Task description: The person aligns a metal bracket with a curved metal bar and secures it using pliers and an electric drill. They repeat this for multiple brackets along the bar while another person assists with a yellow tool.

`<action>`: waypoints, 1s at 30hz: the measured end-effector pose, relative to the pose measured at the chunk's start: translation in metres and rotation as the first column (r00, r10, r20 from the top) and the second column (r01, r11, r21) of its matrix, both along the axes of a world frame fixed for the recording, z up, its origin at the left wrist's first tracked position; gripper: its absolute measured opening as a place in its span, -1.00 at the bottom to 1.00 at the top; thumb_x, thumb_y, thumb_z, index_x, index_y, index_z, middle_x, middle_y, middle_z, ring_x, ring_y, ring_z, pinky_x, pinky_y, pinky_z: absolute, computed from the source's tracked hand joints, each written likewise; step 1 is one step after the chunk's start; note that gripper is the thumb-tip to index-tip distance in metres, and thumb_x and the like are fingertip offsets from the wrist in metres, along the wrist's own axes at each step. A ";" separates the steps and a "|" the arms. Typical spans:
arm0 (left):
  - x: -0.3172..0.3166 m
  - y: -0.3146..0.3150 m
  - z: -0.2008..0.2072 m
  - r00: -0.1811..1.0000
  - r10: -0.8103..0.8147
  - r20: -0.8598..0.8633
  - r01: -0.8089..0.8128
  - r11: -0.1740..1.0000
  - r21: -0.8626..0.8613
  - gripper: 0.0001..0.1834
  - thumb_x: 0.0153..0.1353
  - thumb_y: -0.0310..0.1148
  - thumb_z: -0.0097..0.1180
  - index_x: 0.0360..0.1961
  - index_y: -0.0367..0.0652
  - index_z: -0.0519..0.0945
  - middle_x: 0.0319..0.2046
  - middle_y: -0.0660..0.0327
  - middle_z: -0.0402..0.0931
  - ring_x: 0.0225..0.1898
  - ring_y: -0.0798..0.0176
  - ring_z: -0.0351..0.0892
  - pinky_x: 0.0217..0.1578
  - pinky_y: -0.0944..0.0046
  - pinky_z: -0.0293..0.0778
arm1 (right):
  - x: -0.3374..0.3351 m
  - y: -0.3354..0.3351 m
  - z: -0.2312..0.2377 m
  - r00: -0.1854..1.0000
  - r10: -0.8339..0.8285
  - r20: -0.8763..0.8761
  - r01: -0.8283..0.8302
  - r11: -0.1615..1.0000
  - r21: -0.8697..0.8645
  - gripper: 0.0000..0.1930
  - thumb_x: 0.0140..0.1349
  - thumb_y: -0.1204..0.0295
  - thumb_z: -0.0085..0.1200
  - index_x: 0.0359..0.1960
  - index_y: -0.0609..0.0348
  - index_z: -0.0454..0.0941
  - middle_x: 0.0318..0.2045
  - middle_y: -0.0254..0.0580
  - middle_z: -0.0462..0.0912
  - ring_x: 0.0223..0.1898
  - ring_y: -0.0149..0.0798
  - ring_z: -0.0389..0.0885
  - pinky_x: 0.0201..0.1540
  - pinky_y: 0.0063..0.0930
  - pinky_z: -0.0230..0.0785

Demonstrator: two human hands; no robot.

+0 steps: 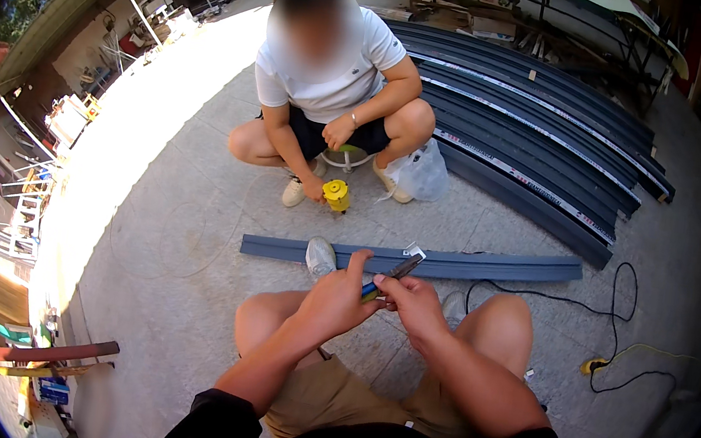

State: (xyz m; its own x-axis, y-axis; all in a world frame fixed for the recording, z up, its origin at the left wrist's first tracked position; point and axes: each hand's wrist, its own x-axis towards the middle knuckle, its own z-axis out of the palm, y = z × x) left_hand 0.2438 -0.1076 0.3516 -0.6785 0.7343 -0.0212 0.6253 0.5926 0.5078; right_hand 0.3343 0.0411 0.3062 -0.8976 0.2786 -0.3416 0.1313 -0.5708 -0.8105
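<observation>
My left hand (334, 301) is closed around the blue-and-green handle of a hand tool (404, 266), with its index finger raised off it. The tool has a grey metal head; its exact kind is hard to make out. From the other side, my right hand (418, 310) pinches the tool near its middle. A small whitish piece (414, 250) shows at the tip, and I cannot tell whether it belongs to the tool. Under the tool a long blue-grey profile (493, 266) lies across the floor, passing by my shoes.
Opposite me a person in a white shirt (327, 85) squats on a low stool, one hand on a yellow object (336, 194). Several long dark profiles (517, 143) are stacked at the back right. A plastic bag (422, 174) sits beside them. A black cable (617, 317) winds over the right floor.
</observation>
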 end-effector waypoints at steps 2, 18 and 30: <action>0.010 0.005 0.011 1.000 -0.021 0.002 0.021 1.000 -0.007 0.13 0.16 -0.27 0.56 0.65 -0.20 0.14 -0.12 -0.17 0.74 -0.20 -0.38 0.78 -0.19 -0.23 0.68 | 0.002 0.009 -0.010 0.996 -0.004 0.085 -0.006 0.993 0.117 -0.71 0.38 0.15 0.41 -0.29 0.12 0.75 -0.38 -0.39 0.71 -0.41 -0.50 0.45 -0.26 -0.48 0.33; 0.015 0.029 0.002 0.652 -0.234 -0.721 0.224 0.968 -0.111 -0.37 0.16 -0.45 0.27 0.32 -0.11 0.58 -0.04 0.15 0.54 -0.02 0.04 0.57 0.07 0.04 0.46 | 0.010 0.016 -0.005 0.956 -0.282 0.083 0.286 0.957 -0.041 -0.65 0.35 0.13 0.43 -0.34 0.20 0.74 -0.53 -0.57 0.52 -0.51 -0.60 0.27 -0.42 -0.54 0.07; 0.004 0.010 0.017 0.818 -0.268 -0.509 0.167 0.957 -0.236 -0.21 -0.03 -0.36 0.44 0.32 -0.12 0.51 -0.11 0.12 0.54 -0.06 -0.02 0.64 -0.05 0.01 0.61 | 0.017 0.013 -0.005 0.998 0.050 0.026 -0.050 0.999 0.009 -0.69 0.48 0.10 0.33 -0.24 0.09 0.74 -0.32 -0.44 0.71 -0.32 -0.57 0.47 -0.22 -0.57 0.37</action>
State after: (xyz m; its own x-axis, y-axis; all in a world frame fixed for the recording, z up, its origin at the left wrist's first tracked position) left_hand 0.2478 -0.0973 0.3690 -0.4443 0.8825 0.1543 0.8898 0.4547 -0.0382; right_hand 0.3510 0.0537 0.3007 -0.9014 0.2370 -0.3625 0.1807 -0.5549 -0.8121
